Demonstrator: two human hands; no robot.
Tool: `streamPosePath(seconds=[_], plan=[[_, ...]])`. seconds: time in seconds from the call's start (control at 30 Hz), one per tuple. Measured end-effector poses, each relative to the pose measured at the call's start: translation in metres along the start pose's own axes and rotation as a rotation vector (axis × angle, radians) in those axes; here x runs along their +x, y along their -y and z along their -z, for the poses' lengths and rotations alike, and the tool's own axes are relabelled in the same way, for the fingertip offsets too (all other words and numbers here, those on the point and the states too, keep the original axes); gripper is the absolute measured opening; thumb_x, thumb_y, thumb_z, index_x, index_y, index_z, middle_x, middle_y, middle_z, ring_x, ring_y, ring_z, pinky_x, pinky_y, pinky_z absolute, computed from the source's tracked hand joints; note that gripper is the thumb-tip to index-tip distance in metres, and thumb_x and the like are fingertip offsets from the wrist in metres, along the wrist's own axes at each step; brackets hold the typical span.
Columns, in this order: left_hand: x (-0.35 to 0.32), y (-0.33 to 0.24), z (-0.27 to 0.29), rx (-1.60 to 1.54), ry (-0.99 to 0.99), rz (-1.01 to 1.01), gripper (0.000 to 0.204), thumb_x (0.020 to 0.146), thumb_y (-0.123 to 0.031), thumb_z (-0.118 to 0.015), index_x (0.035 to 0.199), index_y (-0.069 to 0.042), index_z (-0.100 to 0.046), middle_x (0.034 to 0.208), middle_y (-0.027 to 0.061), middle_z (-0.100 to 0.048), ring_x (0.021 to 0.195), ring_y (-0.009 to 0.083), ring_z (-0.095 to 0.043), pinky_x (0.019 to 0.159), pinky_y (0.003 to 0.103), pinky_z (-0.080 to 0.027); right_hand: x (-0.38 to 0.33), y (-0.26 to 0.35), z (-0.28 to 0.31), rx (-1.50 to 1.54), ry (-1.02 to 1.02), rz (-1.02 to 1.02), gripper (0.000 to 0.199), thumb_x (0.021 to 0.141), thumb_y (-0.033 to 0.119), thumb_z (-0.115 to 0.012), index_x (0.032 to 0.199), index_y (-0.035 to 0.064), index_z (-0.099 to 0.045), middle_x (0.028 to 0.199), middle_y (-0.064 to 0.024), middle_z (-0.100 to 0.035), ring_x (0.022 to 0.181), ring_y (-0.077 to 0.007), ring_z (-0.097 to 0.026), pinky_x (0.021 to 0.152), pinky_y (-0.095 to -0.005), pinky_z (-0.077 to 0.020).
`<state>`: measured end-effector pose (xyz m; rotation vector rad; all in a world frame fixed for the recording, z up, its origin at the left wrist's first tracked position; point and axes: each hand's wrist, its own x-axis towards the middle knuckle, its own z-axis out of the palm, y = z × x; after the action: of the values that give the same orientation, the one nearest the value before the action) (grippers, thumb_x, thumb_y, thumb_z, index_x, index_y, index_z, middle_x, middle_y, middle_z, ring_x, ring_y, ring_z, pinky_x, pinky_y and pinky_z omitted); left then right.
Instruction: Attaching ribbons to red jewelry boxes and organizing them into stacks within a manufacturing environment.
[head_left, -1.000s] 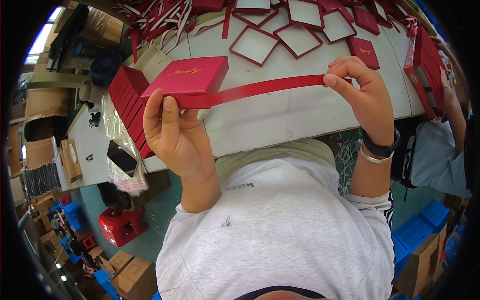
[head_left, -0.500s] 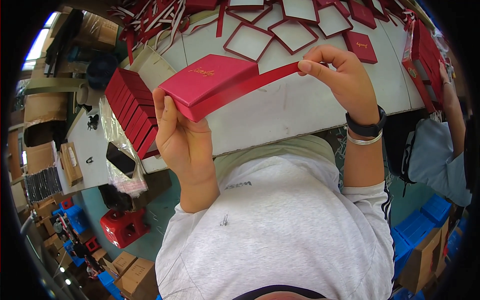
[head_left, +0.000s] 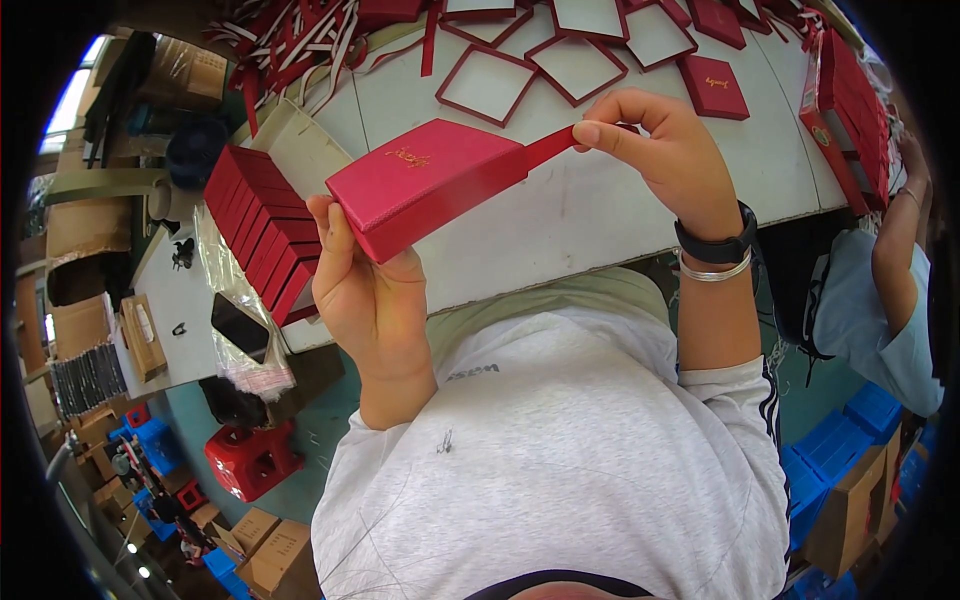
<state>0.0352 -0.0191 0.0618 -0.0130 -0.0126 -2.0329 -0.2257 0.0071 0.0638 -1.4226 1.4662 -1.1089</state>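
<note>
We work at a white table [head_left: 620, 220] that spreads beneath and beyond the dark-red box [head_left: 440, 180] raised in our hands. A co-worker in a light-blue top [head_left: 865, 300] is partly in view well to the right of the box, one bare arm bent. Nearer to us than the box and to its left, a red plastic stool [head_left: 252, 462] sits on the floor. Beyond the box, a tangle of red and white ribbons [head_left: 290, 50] heaps up to its left, while several shallow trays [head_left: 487, 85], red-rimmed and white inside, lie close together to its right. Well to the right of the box stands a red carton [head_left: 830, 140]; just to its left slants a stack of red boxes [head_left: 262, 235]. Our left hand [head_left: 375, 300] closes thumb and fingers on the box's near left corner, holding it tilted above the table, its lid uppermost. Our right hand [head_left: 655, 150], off the box's right end, pinches narrowly, thumb against fingertip, on a red ribbon [head_left: 552, 150] that stretches from the box's right corner. A dark phone [head_left: 240, 327] rests on clear plastic, left of the box and nearer us, and gold lettering [head_left: 408, 157] marks the box's lid
</note>
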Motion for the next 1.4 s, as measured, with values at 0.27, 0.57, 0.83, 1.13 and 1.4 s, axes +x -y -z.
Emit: streamPosePath(seconds=[0.27,0.57,0.83,1.13,1.4], plan=[[0.004,-0.009,0.001,0.006,0.031,-0.05,0.021,0.094,-0.004,-0.042,0.104,-0.007,-0.06,0.105,0.0101,-0.061,0.101,0.0241,-0.06,0.087,0.041,-0.054,-0.008,0.005,0.004,0.134,0.0,0.162,0.019,0.082,0.022,-0.067,0.079,0.003,-0.065,0.07,0.0004,-0.06,0.063,-0.0052,-0.049,0.057,-0.0205,-0.0372],[0.003,-0.003,-0.003,0.021,0.056,-0.02,0.02,0.094,-0.004,-0.043,0.104,-0.008,-0.06,0.105,0.0097,-0.061,0.1,0.0238,-0.06,0.087,0.042,-0.054,-0.009,0.009,0.007,0.119,-0.009,0.14,0.019,0.083,0.021,-0.067,0.08,0.0023,-0.065,0.071,-0.0005,-0.061,0.065,-0.0057,-0.052,0.058,-0.02,-0.0396],[0.002,0.0,-0.004,-0.038,0.076,0.049,0.021,0.094,-0.004,-0.042,0.104,-0.01,-0.06,0.104,0.0095,-0.061,0.099,0.0229,-0.061,0.085,0.043,-0.054,-0.002,0.0,0.003,0.129,0.009,0.148,0.019,0.083,0.022,-0.067,0.08,0.0025,-0.065,0.075,-0.0019,-0.063,0.068,-0.0067,-0.054,0.06,-0.0204,-0.0405],[0.002,0.026,0.0,-0.406,0.071,0.319,0.028,0.097,-0.019,-0.035,0.117,-0.014,-0.055,0.124,0.015,-0.048,0.115,0.0321,-0.049,0.09,0.055,-0.046,0.007,-0.01,-0.015,0.507,0.207,0.407,0.018,0.082,0.017,-0.066,0.075,0.0021,-0.06,0.11,-0.0152,-0.061,0.089,-0.0108,-0.056,0.07,-0.0224,-0.042],[0.004,0.019,0.016,0.265,-0.002,0.112,0.039,0.097,-0.028,-0.04,0.131,-0.009,-0.041,0.127,0.0105,-0.05,0.116,0.027,-0.05,0.092,0.046,-0.046,-0.015,-0.002,-0.009,0.49,0.114,0.198,0.01,0.081,0.004,-0.064,0.073,-0.0007,-0.059,0.121,-0.0199,-0.055,0.101,-0.0173,-0.057,0.08,-0.0244,-0.044]])
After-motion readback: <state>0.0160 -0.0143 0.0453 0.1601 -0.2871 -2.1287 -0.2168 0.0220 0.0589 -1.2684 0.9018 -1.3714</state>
